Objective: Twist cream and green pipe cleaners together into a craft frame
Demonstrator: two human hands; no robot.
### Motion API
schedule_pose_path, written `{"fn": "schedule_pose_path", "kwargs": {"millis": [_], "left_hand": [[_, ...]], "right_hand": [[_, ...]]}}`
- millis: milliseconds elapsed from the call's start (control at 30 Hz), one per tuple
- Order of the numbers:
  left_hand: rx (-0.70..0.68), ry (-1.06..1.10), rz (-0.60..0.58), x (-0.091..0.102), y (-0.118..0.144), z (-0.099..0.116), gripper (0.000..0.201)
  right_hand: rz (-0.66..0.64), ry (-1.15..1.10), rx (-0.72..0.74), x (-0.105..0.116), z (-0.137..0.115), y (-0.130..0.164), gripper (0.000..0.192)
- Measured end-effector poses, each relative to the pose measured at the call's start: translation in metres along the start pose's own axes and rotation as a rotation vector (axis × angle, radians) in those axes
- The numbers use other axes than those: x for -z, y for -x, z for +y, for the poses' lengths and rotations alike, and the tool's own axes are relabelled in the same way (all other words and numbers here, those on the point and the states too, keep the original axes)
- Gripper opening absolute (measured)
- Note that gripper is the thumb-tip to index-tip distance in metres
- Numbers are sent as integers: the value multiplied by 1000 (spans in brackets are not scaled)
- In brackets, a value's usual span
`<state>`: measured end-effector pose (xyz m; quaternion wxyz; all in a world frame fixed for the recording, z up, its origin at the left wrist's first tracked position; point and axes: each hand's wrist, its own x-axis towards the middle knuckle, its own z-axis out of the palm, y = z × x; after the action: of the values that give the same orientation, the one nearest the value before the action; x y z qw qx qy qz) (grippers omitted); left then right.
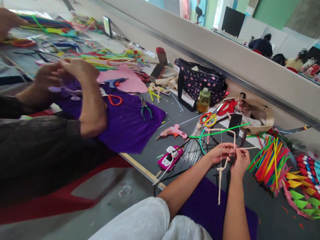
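In both my hands is a cream twisted pipe-cleaner frame [220, 186], with one strand hanging down and another rising in a bent corner above my fingers. The fingers of my left hand [220, 154] pinch it from the left. Close beside them, the fingertips of my right hand [241, 161] are closed on it from the right; the exact grip point is partly hidden. A long green strip [225, 130] slants across just above my hands. Beneath my forearms lies a purple cloth [200, 196].
Left of my hands are a pink glue gun [172, 132], a magenta device [171, 158] and thin wires [193, 150]. Scissors [208, 119], a bottle [203, 100] and a spotted bag [200, 80] stand behind. Colourful strips [270, 163] lie right. Another person's hands [67, 71] work at left.
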<state>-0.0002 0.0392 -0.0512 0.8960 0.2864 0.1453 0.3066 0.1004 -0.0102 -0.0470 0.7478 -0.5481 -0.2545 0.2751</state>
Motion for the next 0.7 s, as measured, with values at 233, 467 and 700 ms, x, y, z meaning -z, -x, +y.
{"fn": "schedule_pose_path", "kwargs": {"millis": [233, 467, 700], "left_hand": [[39, 11, 8, 4, 2, 0, 39], [63, -24, 3, 5, 5, 1, 41], [39, 22, 19, 6, 2, -4, 45]], "right_hand": [[126, 7, 35, 12, 1, -14, 20], [234, 10, 132, 37, -10, -35, 22], [39, -3, -67, 27, -11, -25, 30]]}}
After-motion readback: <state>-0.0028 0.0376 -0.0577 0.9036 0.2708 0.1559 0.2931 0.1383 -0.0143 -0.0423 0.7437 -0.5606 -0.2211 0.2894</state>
